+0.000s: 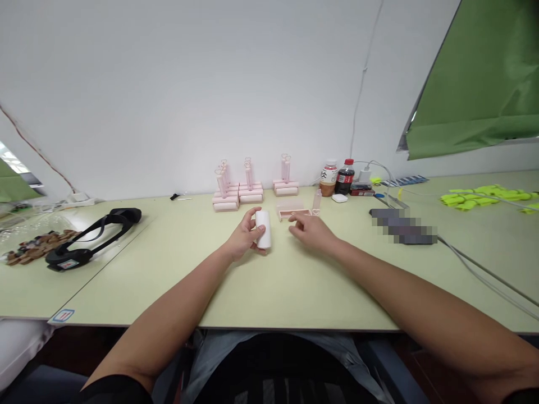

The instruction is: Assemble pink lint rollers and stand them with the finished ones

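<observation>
My left hand is wrapped around a smooth white roll, which stands nearly upright with the thumb across its front. To its right, my right hand hovers over the table with bent fingers apart and nothing visible in them. Its fingertips are at the near edge of a shallow open pink case; whether they touch it, I cannot tell. Just behind that hand, a clear pinkish handle piece stands beside the case. Along the wall sit several pink cases with clear pink handles upright on them, topped by heart-shaped loops.
Two drink bottles, one white-labelled and one cola, stand by the wall near a small white box. A pixelated dark object and cables lie right, with neon yellow pieces beyond. A black headset lies left.
</observation>
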`<state>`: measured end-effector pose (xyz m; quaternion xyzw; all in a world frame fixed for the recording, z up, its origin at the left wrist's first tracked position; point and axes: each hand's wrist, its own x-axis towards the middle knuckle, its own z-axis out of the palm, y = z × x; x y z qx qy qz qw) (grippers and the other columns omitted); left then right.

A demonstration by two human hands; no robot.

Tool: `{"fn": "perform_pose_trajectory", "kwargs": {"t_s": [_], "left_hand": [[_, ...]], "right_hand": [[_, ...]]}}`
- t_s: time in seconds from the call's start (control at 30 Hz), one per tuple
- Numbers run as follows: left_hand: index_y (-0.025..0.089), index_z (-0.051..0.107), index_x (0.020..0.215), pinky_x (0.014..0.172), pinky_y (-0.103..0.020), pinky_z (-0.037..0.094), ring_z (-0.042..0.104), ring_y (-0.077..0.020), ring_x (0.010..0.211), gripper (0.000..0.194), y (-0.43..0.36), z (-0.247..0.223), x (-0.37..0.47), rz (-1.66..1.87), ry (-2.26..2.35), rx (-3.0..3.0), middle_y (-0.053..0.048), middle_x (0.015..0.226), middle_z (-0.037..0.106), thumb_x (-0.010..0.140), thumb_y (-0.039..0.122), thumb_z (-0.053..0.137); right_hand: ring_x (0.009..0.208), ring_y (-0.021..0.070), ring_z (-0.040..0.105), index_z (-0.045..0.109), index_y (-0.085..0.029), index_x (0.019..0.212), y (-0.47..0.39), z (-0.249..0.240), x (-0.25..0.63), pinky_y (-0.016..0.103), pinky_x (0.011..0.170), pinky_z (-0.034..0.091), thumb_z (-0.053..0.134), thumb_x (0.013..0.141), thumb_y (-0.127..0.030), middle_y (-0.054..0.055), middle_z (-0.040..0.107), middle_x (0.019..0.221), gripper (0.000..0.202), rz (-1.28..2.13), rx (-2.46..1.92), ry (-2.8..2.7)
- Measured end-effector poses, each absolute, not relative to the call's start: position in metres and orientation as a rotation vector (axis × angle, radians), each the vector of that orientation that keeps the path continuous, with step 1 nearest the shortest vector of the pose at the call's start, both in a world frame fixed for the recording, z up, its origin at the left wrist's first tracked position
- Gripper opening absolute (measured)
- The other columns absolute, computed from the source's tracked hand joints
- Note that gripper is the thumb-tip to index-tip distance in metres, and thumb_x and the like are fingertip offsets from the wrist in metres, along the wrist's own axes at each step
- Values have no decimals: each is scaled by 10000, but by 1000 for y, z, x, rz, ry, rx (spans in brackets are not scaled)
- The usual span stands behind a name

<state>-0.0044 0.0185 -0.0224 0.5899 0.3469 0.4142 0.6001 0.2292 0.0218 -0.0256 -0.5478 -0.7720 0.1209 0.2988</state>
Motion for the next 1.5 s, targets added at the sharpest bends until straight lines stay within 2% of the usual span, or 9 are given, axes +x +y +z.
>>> {"fn": "perform_pose_trajectory", "kwargs": {"t_s": [0.13, 0.27, 0.43, 0.6, 0.83, 1.07, 1.2, 1.33, 1.5], "left_hand": [[394, 361, 1363, 531, -387, 614, 621, -166, 736, 701, 18, -23, -4, 961, 820, 1371, -22, 1017, 542, 757, 391, 712], [384, 366, 1381, 514, -372, 609, 623, -163, 714, 724, 16, -21, -2, 942, 835, 1359, -35, 1021, 557, 750, 385, 721], [372, 367, 1399, 517, -369, 607, 628, -167, 714, 743, 15, -20, -2, 913, 828, 1371, -52, 1025, 570, 749, 392, 726], [380, 347, 1405, 527, -361, 609, 627, -169, 723, 744, 16, -23, -2, 924, 828, 1369, -51, 1019, 576, 760, 405, 718], [371, 350, 1389, 485, -301, 583, 612, -161, 694, 733, 20, -18, -5, 1061, 874, 1311, -15, 909, 577, 753, 392, 714], [345, 403, 1333, 452, -275, 558, 622, -177, 702, 647, 23, -13, -8, 1105, 885, 1213, -19, 863, 583, 762, 394, 703], [333, 401, 1322, 435, -245, 535, 622, -155, 655, 636, 24, -15, -8, 1086, 877, 1137, -36, 901, 608, 767, 370, 709], [324, 396, 1304, 417, -247, 524, 628, -161, 623, 607, 27, -16, -10, 1057, 818, 1099, -31, 857, 609, 779, 375, 696], [324, 381, 1297, 399, -256, 521, 673, -216, 714, 563, 28, -16, -11, 1044, 801, 1085, -44, 893, 612, 808, 366, 656]], "right_hand": [[851, 255, 633, 615, -169, 1221, 42, -22, 256, 305, 659, 426, 529, 825, -268, 107, 710, 946, 417, 124, -1822, -2023], [1023, 315, 615, 566, -182, 1295, 51, -26, 264, 356, 741, 459, 541, 816, -281, 164, 639, 1214, 489, 85, -1928, -2072], [1091, 342, 595, 519, -164, 1338, 56, -32, 262, 392, 773, 471, 545, 811, -311, 189, 577, 1310, 548, 73, -1986, -2104], [976, 337, 628, 589, -146, 1238, 55, -30, 262, 366, 683, 454, 532, 812, -313, 185, 666, 1139, 461, 84, -2008, -2099], [814, 239, 601, 653, -190, 905, 49, -29, 254, 298, 598, 366, 490, 830, -215, 103, 688, 906, 181, -9, -1816, -2061], [792, 221, 579, 613, -165, 1088, 44, -30, 248, 303, 667, 394, 447, 854, -192, 87, 679, 892, 288, 20, -1544, -2065], [799, 209, 588, 663, -149, 1018, 41, -28, 244, 304, 732, 432, 472, 836, -212, 87, 666, 892, 271, 74, -1416, -2047], [681, 183, 604, 652, -167, 987, 38, -26, 244, 298, 665, 458, 479, 841, -274, 60, 651, 848, 250, 257, -1379, -1933], [476, 136, 551, 562, -210, 1012, 34, -27, 243, 273, 531, 445, 461, 885, -403, -21, 594, 697, 252, 589, -1298, -1773]]}}
